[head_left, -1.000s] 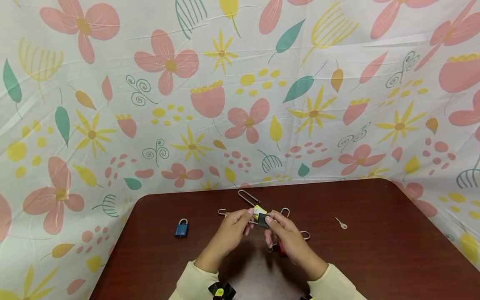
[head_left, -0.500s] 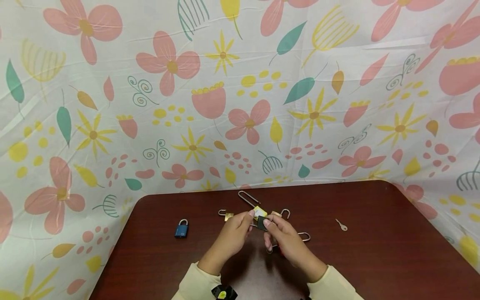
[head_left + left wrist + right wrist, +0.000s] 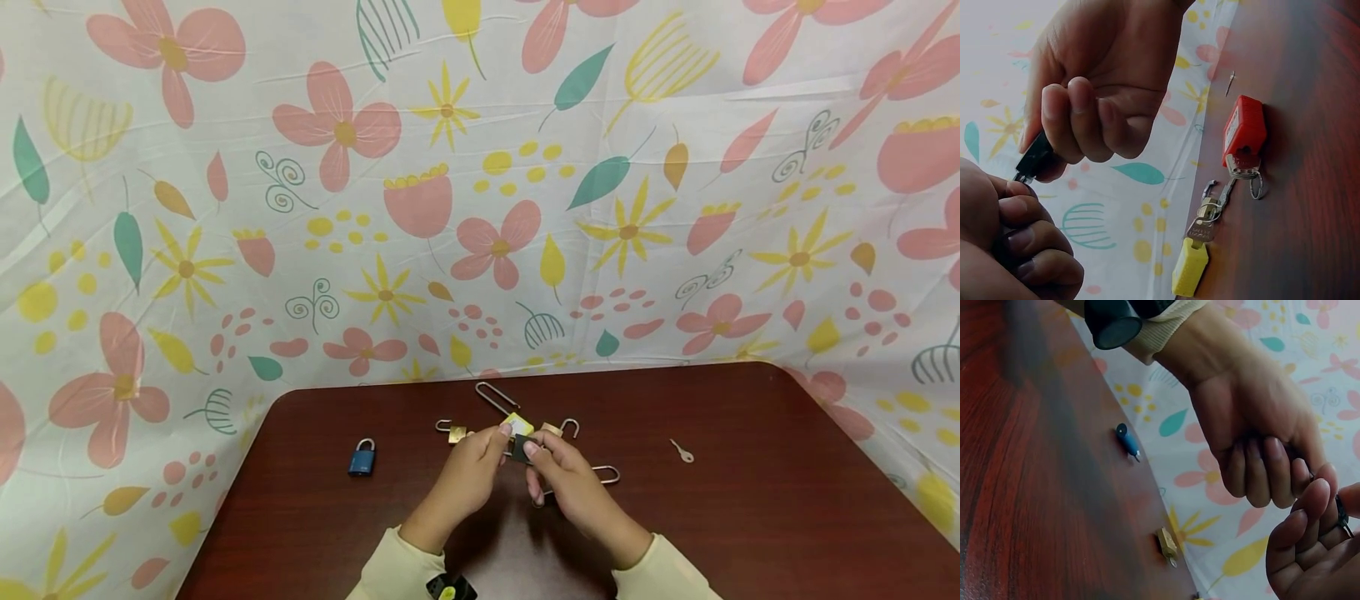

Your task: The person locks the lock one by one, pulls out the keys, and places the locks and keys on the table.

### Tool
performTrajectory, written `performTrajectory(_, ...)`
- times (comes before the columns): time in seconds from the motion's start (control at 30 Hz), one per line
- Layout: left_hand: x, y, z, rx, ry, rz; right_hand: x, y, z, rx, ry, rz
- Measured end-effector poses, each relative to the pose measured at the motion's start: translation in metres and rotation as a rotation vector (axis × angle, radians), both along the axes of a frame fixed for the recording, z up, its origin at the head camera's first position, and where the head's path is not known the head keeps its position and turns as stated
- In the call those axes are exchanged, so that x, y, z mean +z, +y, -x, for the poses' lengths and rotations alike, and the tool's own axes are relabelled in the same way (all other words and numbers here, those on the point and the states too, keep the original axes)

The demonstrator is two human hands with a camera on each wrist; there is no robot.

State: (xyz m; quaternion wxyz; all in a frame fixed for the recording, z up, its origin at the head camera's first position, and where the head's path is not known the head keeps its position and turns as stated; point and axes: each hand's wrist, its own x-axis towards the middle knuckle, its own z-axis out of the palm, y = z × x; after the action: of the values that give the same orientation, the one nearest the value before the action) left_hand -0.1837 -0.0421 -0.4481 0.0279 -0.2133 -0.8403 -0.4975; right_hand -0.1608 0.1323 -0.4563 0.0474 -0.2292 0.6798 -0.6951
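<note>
A small black padlock (image 3: pixel 526 449) is held between both hands above the table. My right hand (image 3: pixel 573 477) grips its dark body with thumb and curled fingers, and the body shows plainly in the left wrist view. My left hand (image 3: pixel 467 471) pinches the metal at its other end, mostly hidden by the fingertips. Beyond the hands lies a yellow padlock (image 3: pixel 521 425) with a long open shackle. A red padlock (image 3: pixel 1245 128) with a key and ring sits on the table, its body hidden behind my right hand in the head view.
To the left stands a blue padlock (image 3: pixel 362 458) with its shackle down. Brass padlocks with open shackles lie behind the hands, one a left brass padlock (image 3: pixel 457 434). Off to the right is a loose key (image 3: pixel 682 452). A flowered cloth (image 3: pixel 480 183) hangs behind the table (image 3: pixel 787 517).
Both hands have drawn slightly closer together around the black padlock. My right hand has shifted a little, covering the red padlock's body. The things on the table lie as before.
</note>
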Motion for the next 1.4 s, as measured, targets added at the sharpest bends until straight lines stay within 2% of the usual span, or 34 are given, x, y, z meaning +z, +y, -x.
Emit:
performTrajectory(0.4, -0.003, 0.001, -0.001, -0.018, 0.002, -0.012, -0.001, 0.000, -0.002, 0.013, -0.004, 0.008)
performTrajectory(0.57, -0.003, 0.000, 0.001, -0.044, -0.026, -0.058, 0.000, 0.000, -0.003, 0.004, -0.029, 0.003)
performTrajectory(0.7, -0.002, -0.003, 0.004, -0.046, -0.052, -0.130, 0.001, 0.000, -0.002, 0.008, -0.046, 0.008)
performTrajectory(0.8, 0.003, -0.006, 0.004, -0.033, -0.064, -0.192, 0.002, -0.002, -0.002, 0.030, -0.026, 0.007)
performTrajectory(0.93, 0.019, -0.007, -0.003, -0.035, -0.082, -0.245, 0.002, -0.003, -0.002, 0.064, 0.001, 0.002)
performTrajectory(1.03, 0.031, -0.008, -0.008, -0.042, -0.120, -0.273, 0.001, -0.004, -0.003, 0.077, -0.006, 0.001)
performTrajectory(1.1, 0.033, -0.008, -0.008, -0.030, -0.153, -0.307, 0.000, -0.005, -0.003, 0.089, -0.008, 0.010)
performTrajectory(1.17, 0.032, -0.008, -0.007, -0.024, -0.176, -0.352, 0.000, -0.005, -0.004, 0.103, -0.003, 0.022)
performTrajectory(1.23, 0.024, -0.008, -0.002, -0.014, -0.194, -0.387, -0.001, -0.005, -0.004, 0.112, 0.003, 0.039)
performTrajectory(1.4, 0.006, -0.005, 0.007, -0.024, -0.231, -0.406, 0.000, -0.005, -0.005, 0.077, -0.029, 0.063)
